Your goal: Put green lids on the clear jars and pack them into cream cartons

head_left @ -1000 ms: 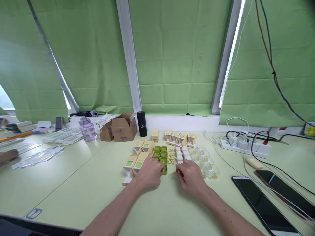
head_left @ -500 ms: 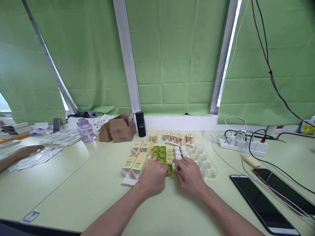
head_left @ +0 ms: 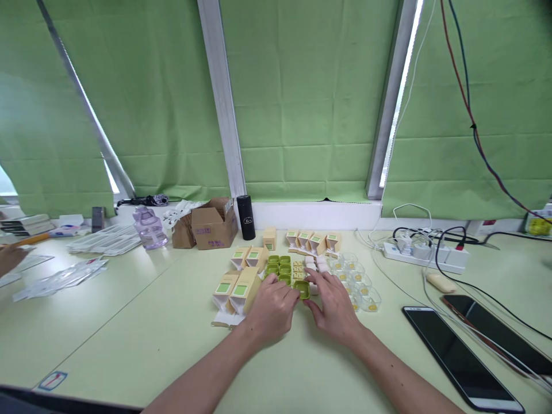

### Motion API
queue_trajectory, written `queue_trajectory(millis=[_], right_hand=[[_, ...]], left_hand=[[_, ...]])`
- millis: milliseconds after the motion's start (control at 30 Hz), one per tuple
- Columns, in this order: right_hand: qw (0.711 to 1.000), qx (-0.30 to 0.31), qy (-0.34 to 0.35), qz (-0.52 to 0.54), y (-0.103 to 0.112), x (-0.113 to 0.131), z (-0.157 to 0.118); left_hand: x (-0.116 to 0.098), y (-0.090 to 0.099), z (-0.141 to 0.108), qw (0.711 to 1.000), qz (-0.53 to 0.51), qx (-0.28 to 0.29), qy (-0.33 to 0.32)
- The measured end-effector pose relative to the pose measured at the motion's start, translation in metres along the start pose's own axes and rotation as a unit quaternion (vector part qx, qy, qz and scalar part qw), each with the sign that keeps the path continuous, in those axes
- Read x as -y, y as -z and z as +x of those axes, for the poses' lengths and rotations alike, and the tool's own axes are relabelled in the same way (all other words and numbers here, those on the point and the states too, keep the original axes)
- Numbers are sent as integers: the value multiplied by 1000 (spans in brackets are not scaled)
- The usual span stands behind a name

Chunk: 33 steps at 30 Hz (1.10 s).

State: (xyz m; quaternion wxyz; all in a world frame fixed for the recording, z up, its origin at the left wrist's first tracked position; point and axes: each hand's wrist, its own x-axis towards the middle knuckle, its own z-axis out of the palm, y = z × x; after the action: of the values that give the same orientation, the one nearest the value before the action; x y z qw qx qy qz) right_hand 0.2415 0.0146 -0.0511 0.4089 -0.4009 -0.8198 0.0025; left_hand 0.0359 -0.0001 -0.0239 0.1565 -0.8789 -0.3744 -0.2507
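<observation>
Left hand [head_left: 276, 302] pinches a green cup [head_left: 302, 290]; right hand [head_left: 333, 296], half-open, curves by its right side. Keep it level, clear of yellow pieces [head_left: 298, 269] behind it.

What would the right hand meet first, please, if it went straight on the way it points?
The right hand would probably meet the nearest small green container first; whether they already touch is unclear.

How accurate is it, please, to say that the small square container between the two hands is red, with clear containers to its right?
Not quite: the head view shows the small square container is green, not red; the clear containers are indeed to its right.
</observation>
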Motion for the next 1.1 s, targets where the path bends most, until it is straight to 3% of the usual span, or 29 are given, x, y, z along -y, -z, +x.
queue_trajectory(millis=[233,333,533,667,1100], right_hand=[[990,-62,-57,112,1,-5,2],[980,-83,-79,163,3,-5,3],[964,-117,-87,222,8,1,6],[962,-129,-70,230,10,1,8],[962,-153,-35,223,12,0,7]], left_hand=[[11,0,2,986,-83,-145,27],[16,0,6,977,-106,-181,42],[12,5,27,958,-182,-198,99],[5,8,39,952,-210,-196,102],[2,-16,20,938,-273,-202,74]])
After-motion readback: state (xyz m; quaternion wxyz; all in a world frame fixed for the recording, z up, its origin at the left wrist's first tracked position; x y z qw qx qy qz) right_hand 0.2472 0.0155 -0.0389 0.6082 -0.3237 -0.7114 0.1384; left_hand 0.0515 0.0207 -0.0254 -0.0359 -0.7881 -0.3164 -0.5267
